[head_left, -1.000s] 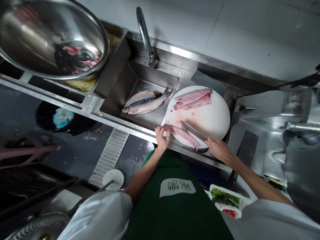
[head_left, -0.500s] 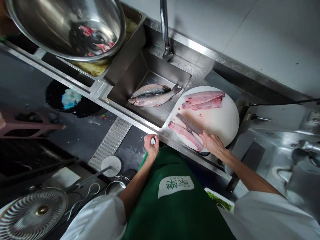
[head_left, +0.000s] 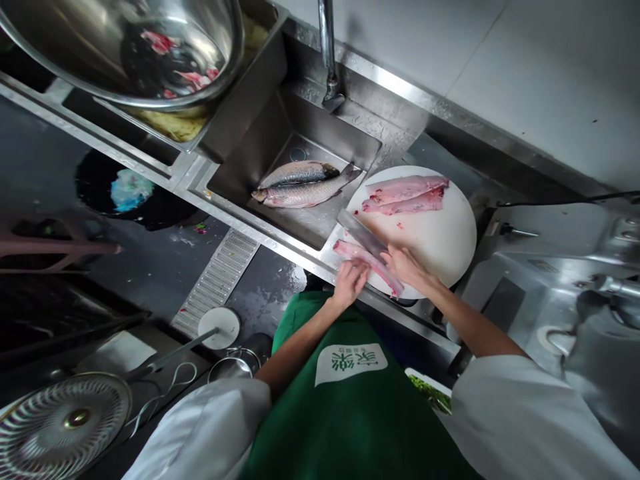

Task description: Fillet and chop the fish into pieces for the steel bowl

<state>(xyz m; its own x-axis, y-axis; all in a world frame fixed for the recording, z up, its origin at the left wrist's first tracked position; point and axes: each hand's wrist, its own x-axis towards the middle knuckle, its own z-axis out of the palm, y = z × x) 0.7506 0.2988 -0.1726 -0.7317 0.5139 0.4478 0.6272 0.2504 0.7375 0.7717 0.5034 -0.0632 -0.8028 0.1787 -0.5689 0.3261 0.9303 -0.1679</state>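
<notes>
My right hand grips a broad-bladed knife, its blade angled over the near left part of the round white cutting board. Along the near edge of that board lies a long pink fish strip. My left hand is at the near side of this strip, its curled fingers on the edge; the exact fingertip contact is partly hidden. Two pink fish fillets lie side by side at the far side of the board. In the sink left of the board are two whole fish.
A large steel bowl with a few red scraps stands at the upper left. The tap rises behind the sink. A black bin is on the floor, and a fan stands at the lower left.
My left hand has moved right and forward from the counter's front edge to the fish strip. My right hand has shifted left with the knife, toward the strip.
</notes>
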